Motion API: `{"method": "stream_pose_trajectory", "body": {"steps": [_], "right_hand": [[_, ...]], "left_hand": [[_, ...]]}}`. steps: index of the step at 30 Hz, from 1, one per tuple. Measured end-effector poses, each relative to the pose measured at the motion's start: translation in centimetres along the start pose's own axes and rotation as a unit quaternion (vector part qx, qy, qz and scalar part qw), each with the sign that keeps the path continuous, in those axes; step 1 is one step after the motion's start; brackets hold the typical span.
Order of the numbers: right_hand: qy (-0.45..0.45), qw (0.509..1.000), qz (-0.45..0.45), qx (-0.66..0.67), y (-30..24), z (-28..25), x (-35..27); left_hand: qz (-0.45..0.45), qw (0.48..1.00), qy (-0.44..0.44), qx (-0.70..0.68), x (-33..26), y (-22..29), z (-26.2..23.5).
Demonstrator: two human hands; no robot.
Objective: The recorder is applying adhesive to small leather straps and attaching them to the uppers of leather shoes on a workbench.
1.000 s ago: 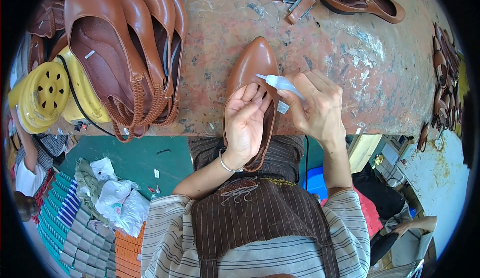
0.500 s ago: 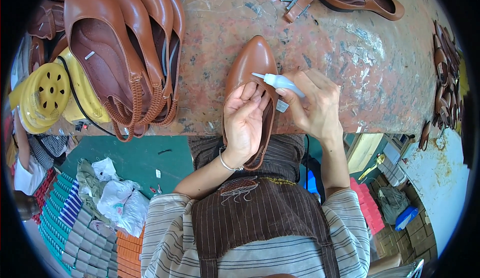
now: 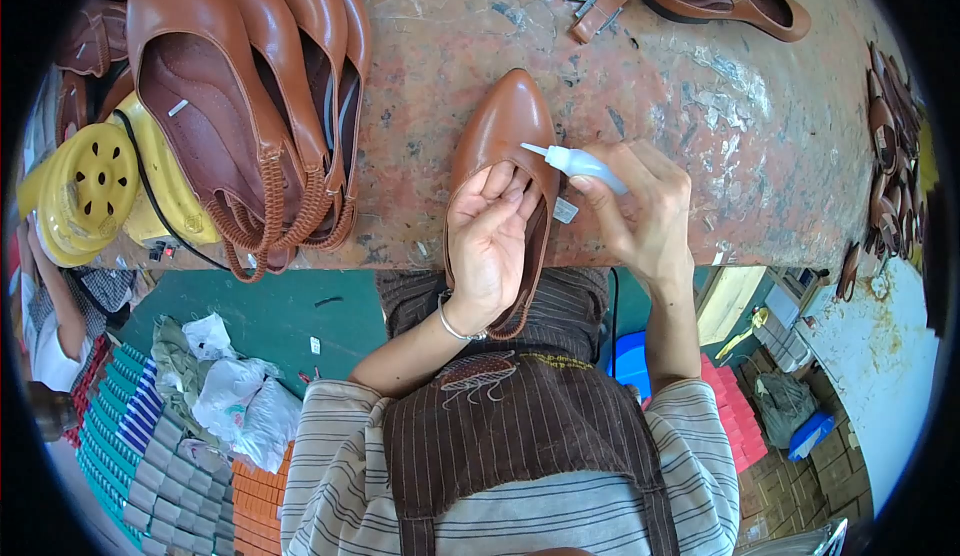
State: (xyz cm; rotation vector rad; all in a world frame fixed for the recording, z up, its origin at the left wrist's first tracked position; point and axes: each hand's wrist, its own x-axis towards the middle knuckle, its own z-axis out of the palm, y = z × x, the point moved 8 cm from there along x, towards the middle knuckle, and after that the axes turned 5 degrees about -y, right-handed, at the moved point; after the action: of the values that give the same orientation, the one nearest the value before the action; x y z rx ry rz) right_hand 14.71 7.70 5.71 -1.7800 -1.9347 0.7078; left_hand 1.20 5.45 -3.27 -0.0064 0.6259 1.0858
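Note:
A pointed brown shoe lies at the table's front edge, toe pointing away from me. My left hand is palm up inside its opening, the fingertips tucked under the upper and partly hidden, holding the shoe. In my right hand is a small white glue bottle, gripped between thumb and fingers. Its thin nozzle points left, over the upper near the edge of the opening. A small white tag shows at the shoe's right side.
Several brown slingback shoes stand at the left beside a yellow heat-gun-like machine with a black cord. Brown bow strips and another shoe lie at the back. More brown pieces hang at the far right.
My right hand has shifted slightly right with the glue bottle, so the nozzle sits farther right over the upper. The left hand and the shoe stay nearly in place.

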Motion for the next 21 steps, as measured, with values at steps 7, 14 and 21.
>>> {"method": "stream_pose_trajectory", "body": {"steps": [7,14,21], "right_hand": [[0.255,0.922,0.123,0.265,8.6,-2.0,-4.2],[0.301,0.938,0.17,-0.008,12.1,-3.7,-4.8],[0.383,0.919,0.066,-0.069,5.3,-4.4,-5.7]], "left_hand": [[0.019,0.997,-0.078,-0.008,0.4,0.0,0.5],[0.0,1.0,-0.023,0.021,0.3,0.2,0.2],[0.001,0.999,-0.024,0.022,0.1,0.3,0.1]]}}
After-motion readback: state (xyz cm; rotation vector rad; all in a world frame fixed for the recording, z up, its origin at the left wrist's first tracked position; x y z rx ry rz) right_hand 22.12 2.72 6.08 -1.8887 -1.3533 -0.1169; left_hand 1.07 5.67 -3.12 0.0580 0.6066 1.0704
